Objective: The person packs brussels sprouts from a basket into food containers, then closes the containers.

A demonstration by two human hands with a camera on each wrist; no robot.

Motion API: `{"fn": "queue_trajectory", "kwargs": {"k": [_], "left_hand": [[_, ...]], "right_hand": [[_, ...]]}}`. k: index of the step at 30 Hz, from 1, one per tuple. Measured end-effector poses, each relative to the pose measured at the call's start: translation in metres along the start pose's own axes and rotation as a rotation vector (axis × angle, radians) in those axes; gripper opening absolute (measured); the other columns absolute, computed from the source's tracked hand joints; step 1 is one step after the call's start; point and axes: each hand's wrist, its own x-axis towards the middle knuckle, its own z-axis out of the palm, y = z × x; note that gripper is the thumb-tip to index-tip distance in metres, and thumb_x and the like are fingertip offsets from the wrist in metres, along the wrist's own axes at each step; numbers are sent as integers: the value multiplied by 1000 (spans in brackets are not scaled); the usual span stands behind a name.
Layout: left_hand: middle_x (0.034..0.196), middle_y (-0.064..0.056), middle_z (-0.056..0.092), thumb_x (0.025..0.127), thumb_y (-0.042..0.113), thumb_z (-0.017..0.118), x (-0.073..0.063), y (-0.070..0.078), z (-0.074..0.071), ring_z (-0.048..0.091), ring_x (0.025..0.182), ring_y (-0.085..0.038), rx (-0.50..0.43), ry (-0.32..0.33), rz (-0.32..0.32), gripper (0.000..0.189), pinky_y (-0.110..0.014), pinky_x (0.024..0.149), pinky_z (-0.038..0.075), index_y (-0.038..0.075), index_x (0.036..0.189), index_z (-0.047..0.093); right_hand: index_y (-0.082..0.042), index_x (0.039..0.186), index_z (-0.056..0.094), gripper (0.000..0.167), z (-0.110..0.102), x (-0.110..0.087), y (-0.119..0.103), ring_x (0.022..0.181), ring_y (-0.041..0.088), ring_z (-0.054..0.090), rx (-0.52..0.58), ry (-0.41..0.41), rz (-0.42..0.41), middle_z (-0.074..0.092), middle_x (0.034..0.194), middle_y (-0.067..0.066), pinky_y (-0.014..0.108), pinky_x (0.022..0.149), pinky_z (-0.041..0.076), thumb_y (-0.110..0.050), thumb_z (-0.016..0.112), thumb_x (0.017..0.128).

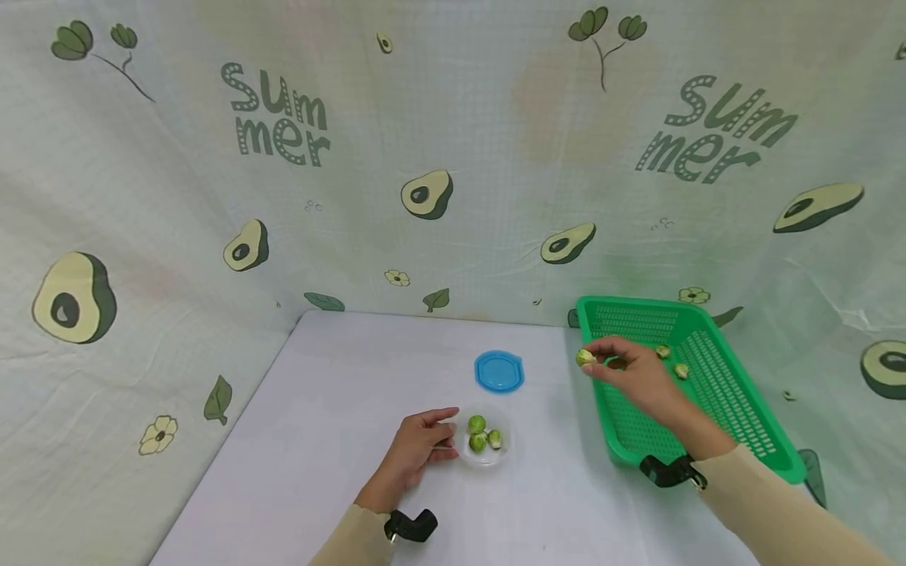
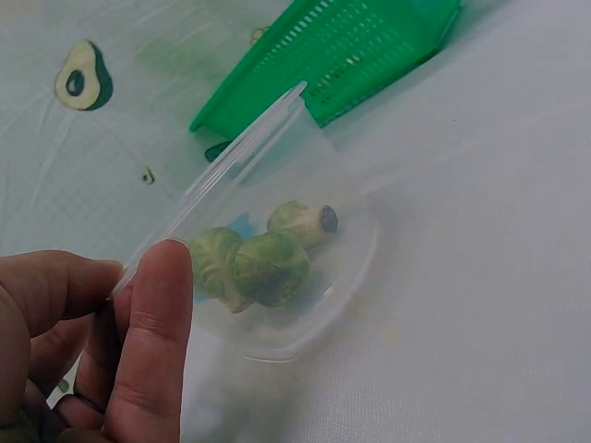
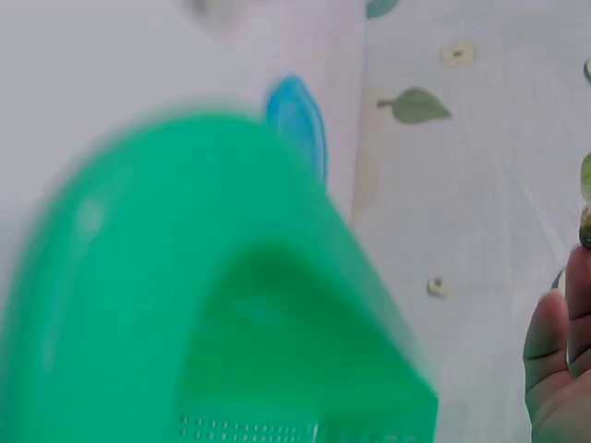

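A small clear plastic container (image 1: 484, 461) stands on the table with three Brussels sprouts (image 1: 477, 442) inside. My left hand (image 1: 418, 446) pinches its rim between thumb and fingers; the left wrist view shows the container's wall (image 2: 337, 175) and the sprouts (image 2: 268, 268) through it. Above the left rim of the green basket (image 1: 743, 358), my right hand (image 1: 633, 377) holds another Brussels sprout (image 1: 584, 357) at its fingertips. In the right wrist view that sprout (image 3: 586, 198) is cut off by the edge. Two more sprouts (image 1: 681, 370) lie in the basket.
A blue lid (image 1: 499, 372) lies on the white table (image 1: 340, 377), behind the container. The basket stands along the table's right side. A cloth printed with avocados (image 1: 428, 195) hangs at the back and sides.
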Motion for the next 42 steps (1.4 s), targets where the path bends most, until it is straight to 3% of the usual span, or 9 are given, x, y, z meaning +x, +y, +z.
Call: {"fn": "queue_trajectory", "kwargs": {"k": [7, 15, 26, 33, 38, 42], "left_hand": [[87, -5, 63, 101, 10, 70, 0, 0, 1, 63, 76, -13, 0, 5, -2, 44, -27, 70, 65, 2, 144, 63], [86, -4, 63, 101, 9, 70, -1, 1, 1, 63, 75, -12, -6, -4, 5, 45, -26, 69, 65, 0, 144, 62], [86, -4, 63, 100, 7, 70, -3, -1, -1, 63, 75, -11, -4, -11, 29, 45, -26, 70, 65, -2, 143, 62], [87, -4, 63, 100, 7, 70, -3, -1, 0, 63, 77, -12, -8, -7, 17, 45, -27, 71, 65, 0, 144, 63], [86, -4, 62, 101, 8, 69, -3, -1, 0, 63, 77, -12, -9, -16, 23, 45, -26, 70, 65, -1, 144, 62], [86, -4, 62, 101, 8, 69, -4, -1, -1, 63, 76, -11, -10, -21, 29, 46, -26, 70, 65, -2, 144, 62]], "right_hand": [[-6, 118, 74, 22, 23, -5, -15, 92, 16, 62, 72, -42, -53, 74, 109, 9, 24, 74, 57, -13, 77, 98], [-13, 113, 76, 18, 59, -12, -22, 89, 18, 62, 66, -95, -105, 74, 106, 2, 25, 72, 56, -15, 80, 95], [-21, 116, 76, 21, 105, -20, -19, 98, 15, 57, 94, -191, -142, 72, 111, -3, 31, 83, 53, -20, 80, 95], [-22, 115, 76, 21, 130, -21, -16, 102, 31, 59, 85, -251, -159, 72, 113, -5, 39, 86, 54, -19, 81, 95], [-23, 115, 76, 21, 140, -22, -13, 108, 34, 60, 63, -277, -141, 69, 113, -6, 37, 90, 52, -21, 81, 94], [-23, 114, 76, 21, 145, -23, -11, 111, 34, 60, 47, -290, -141, 67, 115, -5, 45, 92, 51, -21, 81, 94]]}}
